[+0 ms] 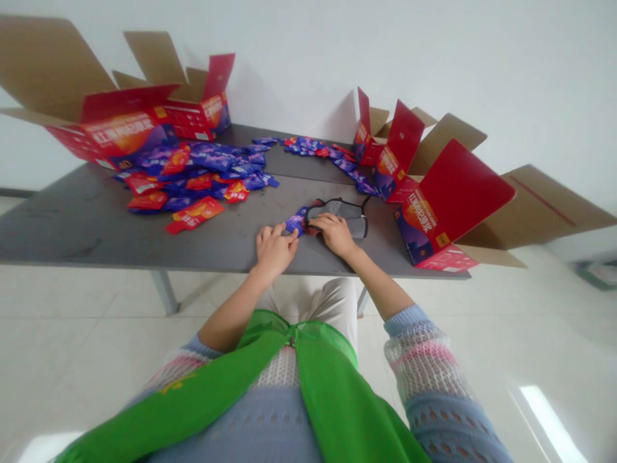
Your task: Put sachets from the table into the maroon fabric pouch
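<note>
Near the table's front edge, my left hand [276, 247] has its fingers curled, thumb and fingertips gripping the near end of a small blue-purple packet [295, 222]. The packet's other end meets the mouth of a grey pouch with black trim [355, 226], which lies flat. My right hand [336, 234] is closed on the pouch's left end. Its fingers lie over the opening, hiding where packet and pouch meet. Some reddish material shows under the right fingers, too little to name.
Blue and red packets [207, 164] lie heaped at the left, with a thin line of packets [315, 148] along the back. Open red cartons [135, 132] stand behind the heap. More open cartons [434, 225] line the right side of the grey table [96, 238], flaps spread.
</note>
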Demonstrator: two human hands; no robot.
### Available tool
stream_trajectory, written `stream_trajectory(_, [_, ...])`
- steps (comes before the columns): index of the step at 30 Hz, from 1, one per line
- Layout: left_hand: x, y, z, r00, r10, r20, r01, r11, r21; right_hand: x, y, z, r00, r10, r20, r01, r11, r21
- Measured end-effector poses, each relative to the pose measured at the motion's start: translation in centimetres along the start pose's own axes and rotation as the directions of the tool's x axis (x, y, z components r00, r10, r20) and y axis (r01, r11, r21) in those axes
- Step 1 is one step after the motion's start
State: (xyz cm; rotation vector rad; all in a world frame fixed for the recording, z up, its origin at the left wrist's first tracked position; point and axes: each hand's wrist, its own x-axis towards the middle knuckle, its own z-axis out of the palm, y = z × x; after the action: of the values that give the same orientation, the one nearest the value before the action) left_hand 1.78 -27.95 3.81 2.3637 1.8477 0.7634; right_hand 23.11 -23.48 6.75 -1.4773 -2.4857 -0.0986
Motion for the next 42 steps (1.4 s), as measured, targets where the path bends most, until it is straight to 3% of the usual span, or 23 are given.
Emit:
stream_trajectory(5, [-0.2,-0.2,-0.2,1.0,0.023,0.013,-0.023,1.0,-0.003,0.0,1.3,0.3,0.989,0.141,-0.039,-0.144,0.987,-0.075])
stream_trajectory(11, [-0.2,-0.2,-0.3,0.999,0.019,0.027,-0.019,1.0,0.0,0.2,1.2,-2.4,0.988,0.135,-0.068,-0.14,0.988,-0.07])
stream_trajectory(15, [-0.2,-0.3,-0.2,0.999,0.029,0.015,-0.029,1.0,0.011,0.3,-0.7,-3.3,0.992,0.002,-0.126,-0.003,1.0,-0.01])
stream_trajectory(19, [-0.2,-0.3,-0.2,0.999,0.04,0.022,-0.041,0.998,0.05,0.7,-2.8,-1.4,0.97,-0.243,0.024,0.244,0.969,-0.04])
stream_trajectory(21, [-0.2,-0.3,-0.2,0.999,0.039,0.03,-0.04,0.997,0.069,1.2,-3.1,-0.2,0.965,-0.257,0.045,0.26,0.963,-0.065])
stream_trajectory(27, [-0.1,-0.2,-0.2,1.0,0.024,-0.001,-0.023,0.998,0.056,4.3,0.3,1.2,1.0,-0.031,0.006,0.031,0.995,-0.097])
stream_trajectory(31, [0.1,-0.1,-0.1,1.0,0.012,0.013,-0.013,0.998,0.064,6.8,3.5,1.2,0.989,0.14,0.042,-0.138,0.989,-0.048])
stream_trajectory(33, [0.1,-0.1,-0.1,1.0,0.01,0.019,-0.012,0.998,0.062,7.8,4.4,0.9,0.972,0.232,0.028,-0.233,0.971,0.056])
stream_trajectory(35, [0.1,-0.2,-0.2,1.0,0.013,0.022,-0.014,0.998,0.059,8.7,4.7,0.2,0.942,0.325,-0.077,-0.291,0.911,0.292])
stream_trajectory(37, [0.1,-0.3,-0.2,1.0,0.025,0.019,-0.026,0.998,0.055,9.1,4.5,-0.9,0.894,0.385,-0.23,-0.201,0.802,0.562])
stream_trajectory(39, [0.1,-0.3,-0.1,0.999,0.037,0.004,-0.037,0.998,0.049,9.0,3.8,-2.0,0.86,0.363,-0.359,-0.01,0.715,0.699])
stream_trajectory(41, [0.1,-0.3,0.0,0.999,0.038,-0.017,-0.038,0.998,0.041,8.2,2.8,-2.7,0.874,0.253,-0.414,0.125,0.707,0.697])
stream_trajectory(42, [0.1,-0.3,0.1,0.999,0.038,-0.028,-0.036,0.999,0.037,7.6,2.1,-2.7,0.907,0.155,-0.392,0.168,0.72,0.673])
